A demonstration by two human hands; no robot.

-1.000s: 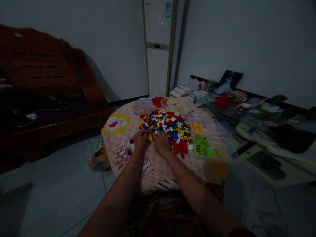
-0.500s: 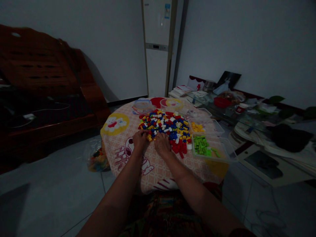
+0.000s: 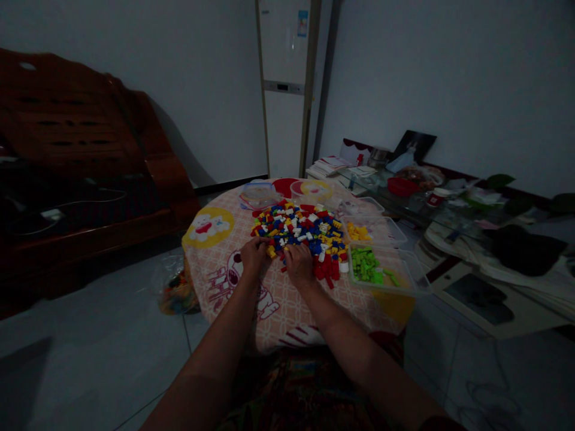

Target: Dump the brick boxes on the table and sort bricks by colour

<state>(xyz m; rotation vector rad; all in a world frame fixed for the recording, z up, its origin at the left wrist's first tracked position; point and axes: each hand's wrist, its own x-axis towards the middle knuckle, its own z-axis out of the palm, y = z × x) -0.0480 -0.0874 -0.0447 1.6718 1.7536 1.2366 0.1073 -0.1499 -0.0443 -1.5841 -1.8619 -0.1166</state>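
A heap of toy building bricks (image 3: 296,224) in red, blue, yellow and white covers the middle of the cloth-covered table (image 3: 278,299). At the heap's near left edge is my left hand (image 3: 254,256), its fingers bent together beside yellow and red bricks. My right hand (image 3: 300,266) rests on the near edge, fingers curled down among the bricks. Whatever either hand pinches is too small and dark to make out. Just right of my right hand lie several red bricks (image 3: 327,267). Green bricks (image 3: 366,264) fill part of a clear plastic box (image 3: 395,290).
Behind the green bricks, another clear box holds yellow bricks (image 3: 358,231). Clear containers (image 3: 259,194) stand at the table's far side. A bag of colourful pieces (image 3: 177,293) sits on the floor at left. To the right is a cluttered glass table (image 3: 381,194).
My right hand has shifted slightly right and its fingers are more curled. A small red brick now shows between the hands. My left hand has hardly moved.
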